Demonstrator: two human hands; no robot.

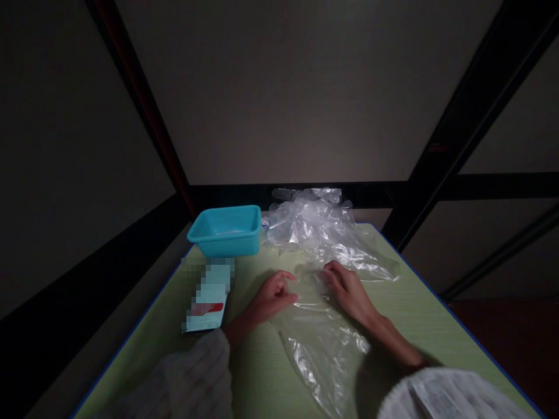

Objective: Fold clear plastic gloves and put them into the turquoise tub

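Note:
A clear plastic bag (pixel 323 343) lies loosely over the middle of the table and runs toward the near edge. My right hand (pixel 349 291) has its fingers pinched on the upper part of this bag, where the film is bunched and a little blurred. On the bag's left side is my left hand (pixel 275 295), with thumb and forefinger apart in a C shape and nothing visible between them. Its thumb tip is close to the film; whether it touches I cannot tell. Behind both hands rests a crumpled heap of clear plastic bags (pixel 310 218).
A turquoise plastic basin (pixel 231 244) stands at the table's back left corner. In front of it lies a phone (pixel 212 294) with a lit, pixelated screen. The pale green table (pixel 257 372) has a blue edge and backs onto a grey wall panel (pixel 297 93) with dark beams.

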